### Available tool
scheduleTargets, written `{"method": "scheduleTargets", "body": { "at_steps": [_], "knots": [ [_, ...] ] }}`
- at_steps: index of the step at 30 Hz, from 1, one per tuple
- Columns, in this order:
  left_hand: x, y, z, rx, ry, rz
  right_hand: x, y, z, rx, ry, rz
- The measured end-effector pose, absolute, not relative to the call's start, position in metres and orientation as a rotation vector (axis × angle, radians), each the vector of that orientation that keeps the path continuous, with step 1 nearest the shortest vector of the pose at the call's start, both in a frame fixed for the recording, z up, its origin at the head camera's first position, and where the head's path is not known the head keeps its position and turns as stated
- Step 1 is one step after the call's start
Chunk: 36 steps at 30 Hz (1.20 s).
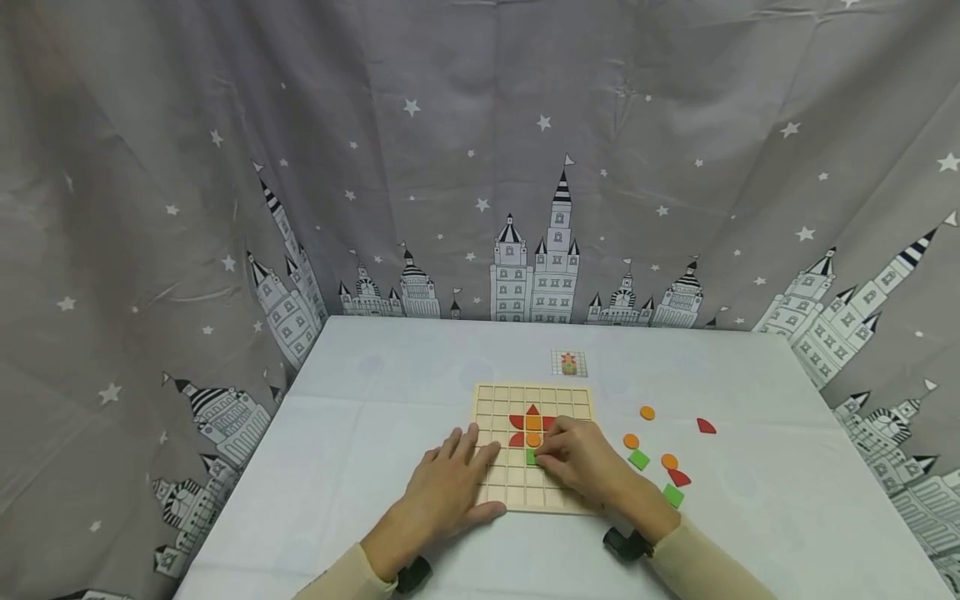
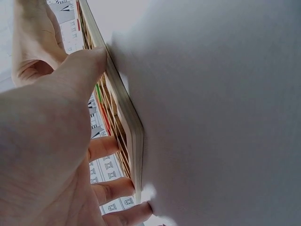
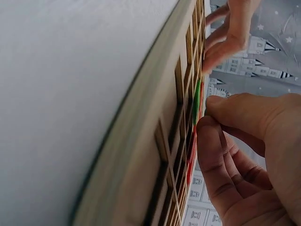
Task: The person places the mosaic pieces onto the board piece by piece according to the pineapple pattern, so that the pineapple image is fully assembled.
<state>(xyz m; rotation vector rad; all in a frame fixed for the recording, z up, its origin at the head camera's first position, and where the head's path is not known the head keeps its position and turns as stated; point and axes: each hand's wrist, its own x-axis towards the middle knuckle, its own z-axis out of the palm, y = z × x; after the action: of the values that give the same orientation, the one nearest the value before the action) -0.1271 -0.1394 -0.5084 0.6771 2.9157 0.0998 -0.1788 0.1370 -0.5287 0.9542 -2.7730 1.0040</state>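
A wooden grid board (image 1: 495, 492) lies on the white table. On it sit red pieces (image 1: 517, 439), an orange square (image 1: 532, 422), an orange circle (image 1: 533, 439) and a green square tile (image 1: 530, 457). My left hand (image 1: 450, 479) rests on the board's left side, fingers spread. In the left wrist view, the left thumb (image 2: 89, 61) lies along the board's near edge. My right hand (image 1: 581, 458) is over the board's right half, thumb and index finger pinching at the green tile. In the right wrist view, the right fingertips (image 3: 209, 125) mostly hide what they pinch.
Right of the board lie loose orange circles (image 1: 647, 412), green squares (image 1: 639, 459) and red pieces (image 1: 706, 426). A small pattern card (image 1: 569, 363) lies behind the board. A grey curtain (image 1: 480, 125) with printed castles hangs behind the table (image 1: 360, 400).
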Motion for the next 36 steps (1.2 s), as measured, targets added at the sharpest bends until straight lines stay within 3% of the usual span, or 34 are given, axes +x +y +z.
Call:
{"method": "scheduleTargets", "body": {
  "at_steps": [25,36],
  "knots": [
    [-0.125,-0.138,-0.507,0.669,2.915,0.138,-0.181,0.228,-0.526,0.397,-2.921,0.838],
    [-0.125,-0.138,-0.508,0.686,2.933,0.130,-0.179,0.245,-0.528,0.280,-3.006,0.826]
  ]
}}
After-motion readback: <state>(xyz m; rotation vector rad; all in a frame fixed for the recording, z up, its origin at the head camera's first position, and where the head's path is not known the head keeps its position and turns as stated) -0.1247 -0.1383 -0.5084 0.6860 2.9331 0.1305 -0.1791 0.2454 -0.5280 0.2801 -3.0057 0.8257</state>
